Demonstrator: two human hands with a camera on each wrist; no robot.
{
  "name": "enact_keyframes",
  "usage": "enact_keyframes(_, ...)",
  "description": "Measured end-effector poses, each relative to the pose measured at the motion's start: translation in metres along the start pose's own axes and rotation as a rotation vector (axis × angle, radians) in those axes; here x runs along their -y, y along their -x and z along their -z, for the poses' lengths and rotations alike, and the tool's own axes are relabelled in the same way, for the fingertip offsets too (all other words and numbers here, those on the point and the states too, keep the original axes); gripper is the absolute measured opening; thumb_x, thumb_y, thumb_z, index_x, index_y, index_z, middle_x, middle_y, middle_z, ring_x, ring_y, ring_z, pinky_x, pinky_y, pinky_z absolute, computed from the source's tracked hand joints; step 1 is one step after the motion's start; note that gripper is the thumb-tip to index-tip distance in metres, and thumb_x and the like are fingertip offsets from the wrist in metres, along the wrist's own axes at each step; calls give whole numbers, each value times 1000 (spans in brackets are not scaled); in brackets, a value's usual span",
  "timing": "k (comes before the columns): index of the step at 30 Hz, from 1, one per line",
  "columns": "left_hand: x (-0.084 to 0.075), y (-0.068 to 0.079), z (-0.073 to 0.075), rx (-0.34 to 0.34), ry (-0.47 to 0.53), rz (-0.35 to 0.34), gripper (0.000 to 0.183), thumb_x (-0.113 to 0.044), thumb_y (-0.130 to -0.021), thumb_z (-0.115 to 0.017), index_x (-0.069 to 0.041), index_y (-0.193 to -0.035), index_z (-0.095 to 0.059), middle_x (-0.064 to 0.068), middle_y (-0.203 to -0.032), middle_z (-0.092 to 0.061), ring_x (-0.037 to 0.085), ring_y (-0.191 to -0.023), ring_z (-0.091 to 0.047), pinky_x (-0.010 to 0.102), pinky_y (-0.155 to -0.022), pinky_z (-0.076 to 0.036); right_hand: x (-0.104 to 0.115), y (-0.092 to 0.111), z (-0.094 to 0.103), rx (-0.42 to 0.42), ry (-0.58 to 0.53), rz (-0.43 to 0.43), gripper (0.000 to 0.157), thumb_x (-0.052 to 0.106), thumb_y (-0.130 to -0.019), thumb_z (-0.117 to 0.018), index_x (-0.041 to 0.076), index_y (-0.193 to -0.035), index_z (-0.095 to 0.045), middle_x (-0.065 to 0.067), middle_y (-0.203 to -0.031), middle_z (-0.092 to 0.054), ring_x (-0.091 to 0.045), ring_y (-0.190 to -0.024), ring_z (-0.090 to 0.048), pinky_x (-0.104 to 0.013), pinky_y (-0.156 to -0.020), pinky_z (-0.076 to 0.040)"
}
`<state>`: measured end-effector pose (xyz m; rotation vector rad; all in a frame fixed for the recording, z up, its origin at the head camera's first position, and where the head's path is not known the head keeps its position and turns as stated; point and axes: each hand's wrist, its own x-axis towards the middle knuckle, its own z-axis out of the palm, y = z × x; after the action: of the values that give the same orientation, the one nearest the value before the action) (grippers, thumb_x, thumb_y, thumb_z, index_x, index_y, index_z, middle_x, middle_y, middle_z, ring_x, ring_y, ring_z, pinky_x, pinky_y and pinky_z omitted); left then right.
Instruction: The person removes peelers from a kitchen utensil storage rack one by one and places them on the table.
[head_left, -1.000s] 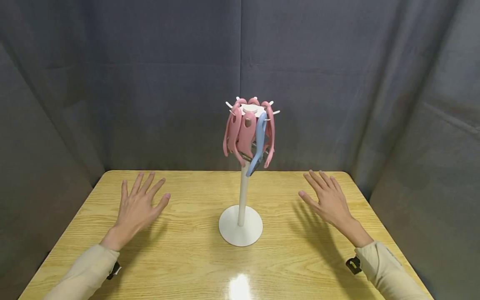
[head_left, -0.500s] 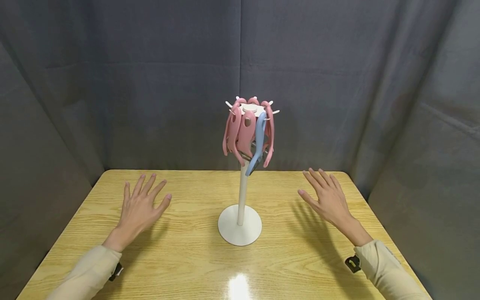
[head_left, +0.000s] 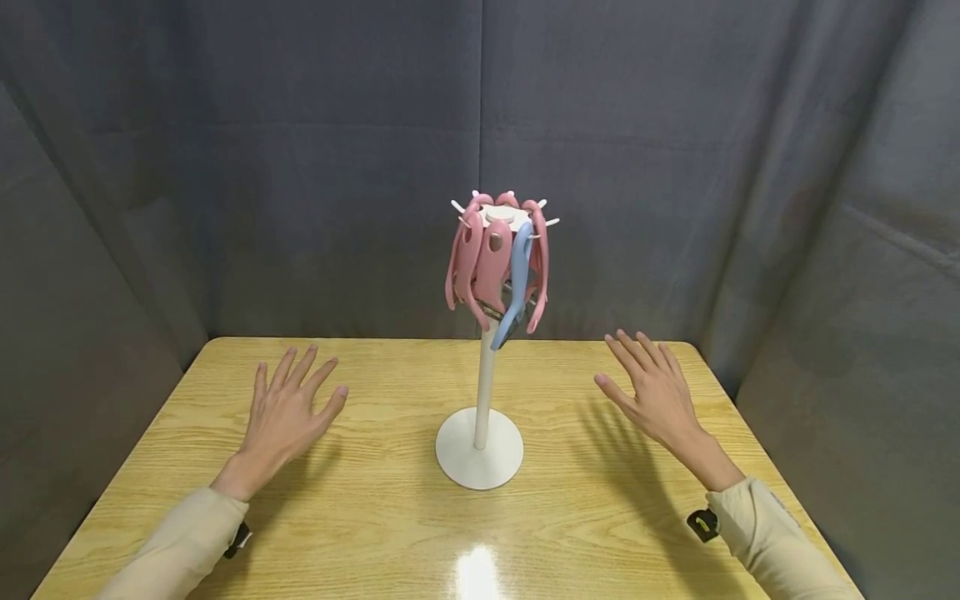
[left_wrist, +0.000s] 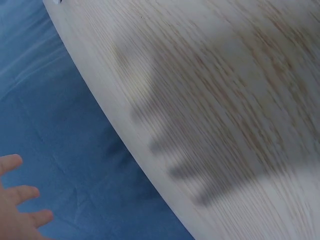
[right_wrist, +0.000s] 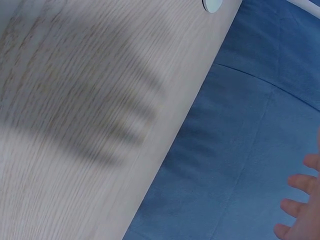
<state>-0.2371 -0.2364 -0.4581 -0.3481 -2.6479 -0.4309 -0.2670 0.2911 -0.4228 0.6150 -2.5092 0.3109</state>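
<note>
In the head view a white stand [head_left: 484, 392] is upright between my hands, with white prongs around its top. Several pink curved-handled pieces [head_left: 492, 262] hang from the prongs, with bits of metal showing low among them. One similar blue piece [head_left: 519, 279] hangs at the front right, its lower end dark. My left hand [head_left: 281, 421] is held over the table left of the stand, fingers straight and spread, holding nothing. Mirroring it on the right, my right hand [head_left: 660, 400] has its fingers extended too, with nothing in it. Both hands are apart from the stand.
The wooden table [head_left: 360, 533] has a straight far edge just beyond my fingertips. Grey curtains [head_left: 337, 167] enclose the back and both sides. The stand's round white base [head_left: 457, 458] rests on the table near the middle.
My left hand has drifted slightly to the right, toward the stand. The right hand has shifted a little up and left. The stand and its hanging pieces stay in place.
</note>
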Motion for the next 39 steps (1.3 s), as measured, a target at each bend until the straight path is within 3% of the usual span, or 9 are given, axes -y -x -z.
enact_keyframes(9, -4, 1, -6, 4, 20, 0, 61, -55, -100, -47, -12, -143, -52, 21, -154, -36, 43, -144, -21, 71, -110, -10, 4, -2, 5, -8, -1, 9, 67, 50, -97, -57, 12, -150, -43, -14, -152, -42, -38, -143, -29, -54, -118, -13)
enact_keyframes(23, -10, 0, -10, 20, 64, 12, 61, -55, -100, -46, -13, -144, -52, 20, -155, -35, 44, -144, -21, 71, -110, -10, 11, -9, 11, -57, -26, 51, 66, 50, -97, -56, 13, -151, -43, -14, -151, -43, -36, -143, -30, -52, -119, -12)
enact_keyframes(39, -10, 3, -13, 31, 73, 10, 61, -55, -100, -47, -12, -144, -52, 20, -155, -34, 44, -144, -21, 72, -109, -12, 25, -15, 16, -91, -50, 68, 68, 58, -99, -46, 14, -150, -43, -13, -151, -44, -36, -142, -32, -51, -118, -14)
